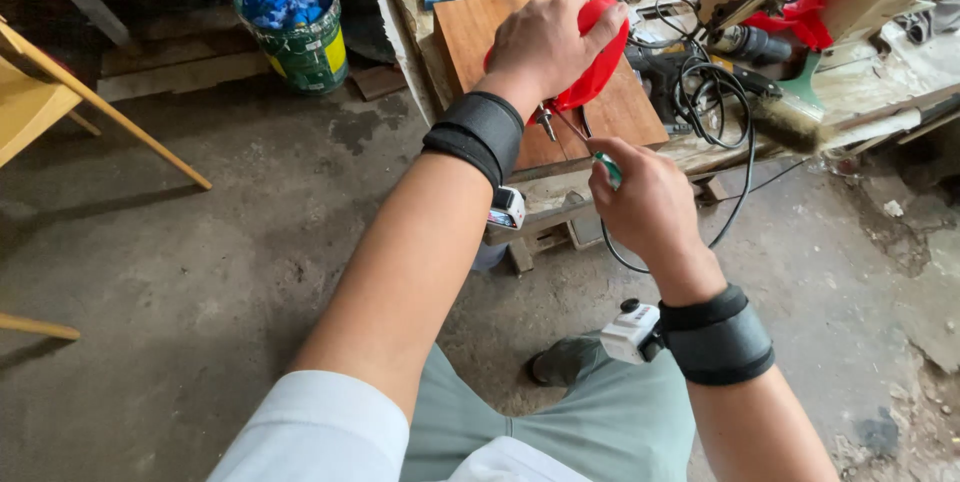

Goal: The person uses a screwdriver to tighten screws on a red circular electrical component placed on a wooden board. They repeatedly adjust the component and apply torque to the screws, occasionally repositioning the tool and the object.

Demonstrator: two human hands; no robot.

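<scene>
The left hand (pixel 548 42) is closed over the top of a rounded red plastic housing (pixel 600 67), palm and fingers wrapped across its upper side so that the red shell shows beyond the fingertips and below the heel of the hand. The housing sits over a flat reddish-brown wooden board (pixel 480 32), which lies on a worn, pale workbench (pixel 560 197). A small metal stub sticks out from the underside of the housing, just below the left wrist.

The right hand (pixel 640 207) is closed around a green-handled screwdriver (pixel 606 167), only a bit of green showing above the curled fingers. Its thin metal shaft runs up toward the lower edge of the housing; whether the tip touches it cannot be told. This hand is just below and nearer the person than the board.

Both wrists carry black fabric bands with small white devices attached. A coiled black cable (pixel 715 102) lies right of the board, with a bristle brush (pixel 785 122) beyond it. Left of the board, on the concrete floor, stands a green bucket (pixel 300 27) with blue material inside.
</scene>
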